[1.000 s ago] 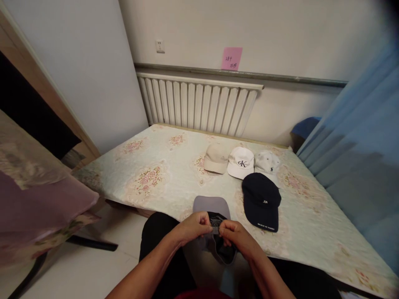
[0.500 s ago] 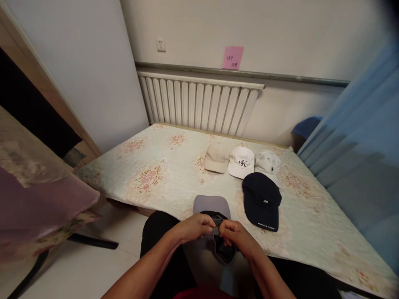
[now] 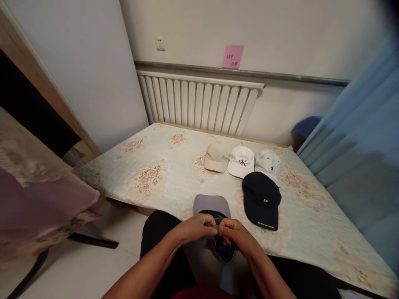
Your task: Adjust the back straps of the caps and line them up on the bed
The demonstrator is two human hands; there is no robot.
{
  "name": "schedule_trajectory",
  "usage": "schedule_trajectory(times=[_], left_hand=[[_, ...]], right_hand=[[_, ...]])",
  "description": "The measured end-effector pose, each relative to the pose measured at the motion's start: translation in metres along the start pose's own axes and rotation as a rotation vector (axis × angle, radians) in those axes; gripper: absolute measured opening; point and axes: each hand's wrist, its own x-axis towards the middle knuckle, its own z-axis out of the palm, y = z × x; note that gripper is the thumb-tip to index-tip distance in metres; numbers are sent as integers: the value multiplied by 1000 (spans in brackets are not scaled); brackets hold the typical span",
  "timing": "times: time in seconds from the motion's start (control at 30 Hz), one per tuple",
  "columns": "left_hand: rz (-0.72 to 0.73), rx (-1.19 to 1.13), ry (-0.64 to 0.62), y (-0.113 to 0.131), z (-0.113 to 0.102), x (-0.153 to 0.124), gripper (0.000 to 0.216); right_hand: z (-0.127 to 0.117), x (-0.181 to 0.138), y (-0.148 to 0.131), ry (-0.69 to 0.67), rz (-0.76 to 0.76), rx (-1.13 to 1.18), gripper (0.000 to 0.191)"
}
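Note:
A grey baseball cap lies upside down at the bed's front edge, its brim pointing away from me and its dark inside facing up. My left hand pinches the cap's back strap from the left. From the other side, my right hand pinches the same strap, the fingertips of both hands almost meeting. The strap's fastening is mostly hidden by my fingers. A navy cap with small white lettering rests to the right of my hands.
Behind the navy cap, a beige cap, a white cap with black letters and a pale cap sit in a row on the flowered bed. A radiator stands behind; a blue curtain hangs at right.
Both hands stay at the cap's back strap, with only a slight shift of the fingers. The caps on the bed keep their places.

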Motion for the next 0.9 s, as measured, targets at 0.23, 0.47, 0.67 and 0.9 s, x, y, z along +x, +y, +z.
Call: schedule_trajectory(times=[0.23, 0.47, 0.67, 0.9], left_hand=[[-6, -49, -10, 1, 0, -1, 19], [-19, -72, -32, 2, -1, -1, 17], [-6, -136, -44, 5, -4, -5, 27], [7, -211, -30, 1, -5, -5, 36]], right_hand=[[-1, -4, -3, -43, -12, 23, 28], [-2, -6, -7, -86, -11, 33, 31], [-3, -3, 2, -88, 0, 77, 31], [-3, -3, 7, -88, 0, 93, 31]])
